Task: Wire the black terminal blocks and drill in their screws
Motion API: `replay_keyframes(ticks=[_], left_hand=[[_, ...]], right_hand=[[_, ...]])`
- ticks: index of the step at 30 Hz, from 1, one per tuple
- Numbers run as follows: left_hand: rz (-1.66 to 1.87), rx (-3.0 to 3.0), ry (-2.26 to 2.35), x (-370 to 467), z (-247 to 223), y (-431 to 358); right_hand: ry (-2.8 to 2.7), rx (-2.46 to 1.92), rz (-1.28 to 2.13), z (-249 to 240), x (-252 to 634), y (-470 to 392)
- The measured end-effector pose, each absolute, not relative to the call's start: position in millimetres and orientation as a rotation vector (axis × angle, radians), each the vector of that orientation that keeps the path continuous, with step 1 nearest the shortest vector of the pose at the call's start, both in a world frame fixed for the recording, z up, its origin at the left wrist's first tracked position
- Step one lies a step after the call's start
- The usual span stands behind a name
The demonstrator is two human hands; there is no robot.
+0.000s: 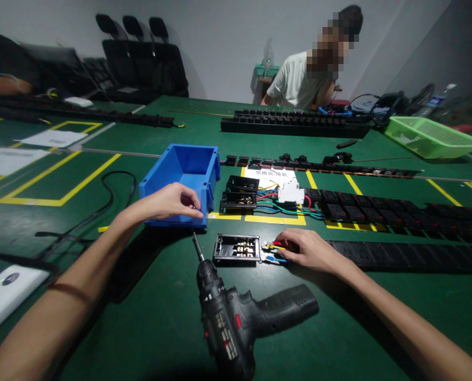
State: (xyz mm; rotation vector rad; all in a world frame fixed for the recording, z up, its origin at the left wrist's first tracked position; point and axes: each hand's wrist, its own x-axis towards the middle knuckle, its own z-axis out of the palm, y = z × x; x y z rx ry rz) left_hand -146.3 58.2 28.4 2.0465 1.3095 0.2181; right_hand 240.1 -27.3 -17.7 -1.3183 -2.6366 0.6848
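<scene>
My left hand (176, 202) is over the near edge of a blue bin (180, 159), thumb and fingers pinched together; whatever lies between them is too small to make out. My right hand (299, 247) has its fingers closed on red, yellow and blue wires (278, 248) with metal ends. Just left of those wire ends lies a black module (238, 248) with brass contacts showing inside. Below the module, a black power drill (228, 323) rests on its side, its bit pointing up toward the bin.
Two more open modules (239, 200) are wired to a white breaker (290, 192). Black socket strips (363, 209) stretch to the right on the green table (172, 328). A green basket (434, 136) stands back right. A person (299, 79) sits across; another is at far left.
</scene>
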Motion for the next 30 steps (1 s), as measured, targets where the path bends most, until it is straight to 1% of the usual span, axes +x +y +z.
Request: replay_keyframes(ticks=[6,10,15,18,23,30], left_hand=[[0.362,1.962,1.211,-153.5,55.0,45.7],[0.386,1.984,1.06,-131.5,60.9,26.5],[0.306,2.169,0.884,-87.0,47.6,5.0],[0.377,2.28,0.857,-71.5,36.7,-1.3],[0.453,2.352,0.926,-68.4,21.5,-1.7],[0.36,2.474,0.944,-65.7,10.3,-5.3]], right_hand=[[-2.645,-1.327,0.671,-16.8,239.5,-27.9],[-2.644,-1.331,0.66,-17.5,239.8,-27.8],[-2.643,-1.335,0.649,-19.1,240.0,-28.1],[-2.643,-1.332,0.652,-19.1,239.8,-28.0],[-2.67,-1.308,0.64,-17.7,239.3,-26.9],[-2.683,-1.314,0.627,-17.1,239.4,-27.3]])
